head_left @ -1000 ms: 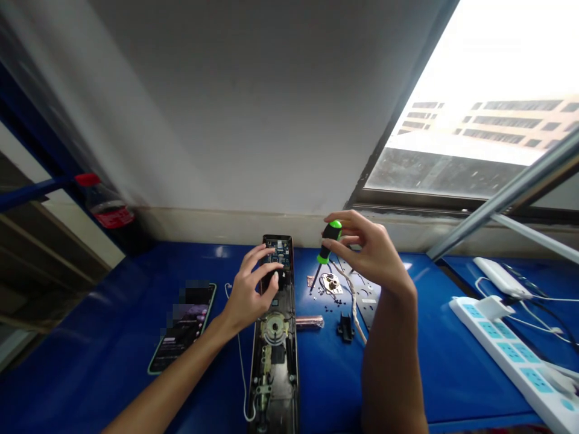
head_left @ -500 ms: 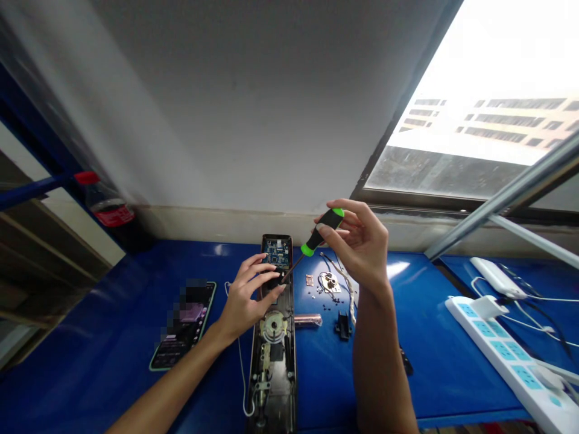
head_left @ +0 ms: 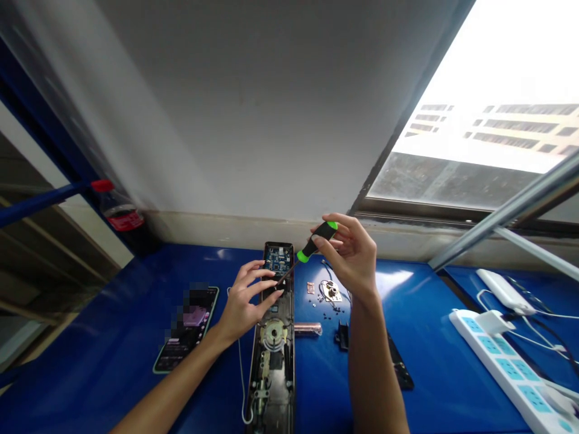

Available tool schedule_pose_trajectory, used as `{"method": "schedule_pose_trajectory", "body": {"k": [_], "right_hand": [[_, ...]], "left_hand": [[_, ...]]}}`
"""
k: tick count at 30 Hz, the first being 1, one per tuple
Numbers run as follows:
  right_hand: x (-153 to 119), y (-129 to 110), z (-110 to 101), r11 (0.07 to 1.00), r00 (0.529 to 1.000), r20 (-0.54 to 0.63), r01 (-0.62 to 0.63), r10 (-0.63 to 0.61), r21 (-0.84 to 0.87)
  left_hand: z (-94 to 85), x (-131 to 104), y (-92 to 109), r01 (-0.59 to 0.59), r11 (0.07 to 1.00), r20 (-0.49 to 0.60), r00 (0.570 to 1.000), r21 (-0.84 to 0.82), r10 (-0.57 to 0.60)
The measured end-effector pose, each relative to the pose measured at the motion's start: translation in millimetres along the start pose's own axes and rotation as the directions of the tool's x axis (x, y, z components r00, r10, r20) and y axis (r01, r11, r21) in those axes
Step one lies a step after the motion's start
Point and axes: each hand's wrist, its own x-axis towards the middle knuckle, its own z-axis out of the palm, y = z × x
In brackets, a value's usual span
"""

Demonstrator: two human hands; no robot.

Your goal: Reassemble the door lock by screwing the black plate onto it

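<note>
My right hand point(head_left: 350, 250) is closed round the black and green handle of a screwdriver point(head_left: 318, 240), whose shaft slants down and left into a long dark metal housing point(head_left: 283, 392). Over the upper part of that housing lies my left hand point(head_left: 248, 298), fingers apart, fingertips beside the screwdriver's tip. Whether they press on a small part there is too small to tell. A blue circuit board point(head_left: 277, 259) sits at the housing's far end, and a round disc point(head_left: 274, 333) lies in its middle.
Right of the housing are a copper-coloured cylinder point(head_left: 308, 329), a small plate with wires point(head_left: 332, 291), tiny screws and a black bracket point(head_left: 342, 335). A phone point(head_left: 187, 331) and a cola bottle point(head_left: 122, 217) are on the left, a power strip point(head_left: 506, 361) on the right.
My right hand and the screwdriver have shifted slightly left and down, the shaft leaning more. The whole view has moved a little. My left hand keeps its place on the housing.
</note>
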Motion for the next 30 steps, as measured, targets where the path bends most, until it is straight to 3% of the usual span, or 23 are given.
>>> {"method": "schedule_pose_trajectory", "body": {"k": [14, 30], "right_hand": [[-1.1, 0.1, 3.9, 0.999, 0.999, 0.029, -0.029, 0.03, -0.033], [3.1, 6.5, 1.5, 0.999, 0.999, 0.022, -0.035, 0.035, -0.031]], "left_hand": [[0.9, 1.7, -3.4, 0.029, 0.999, -0.016, 0.999, 0.017, -0.029], [2.8, 1.4, -2.3, -0.021, 1.0, -0.019, 1.0, -0.012, 0.021]]}}
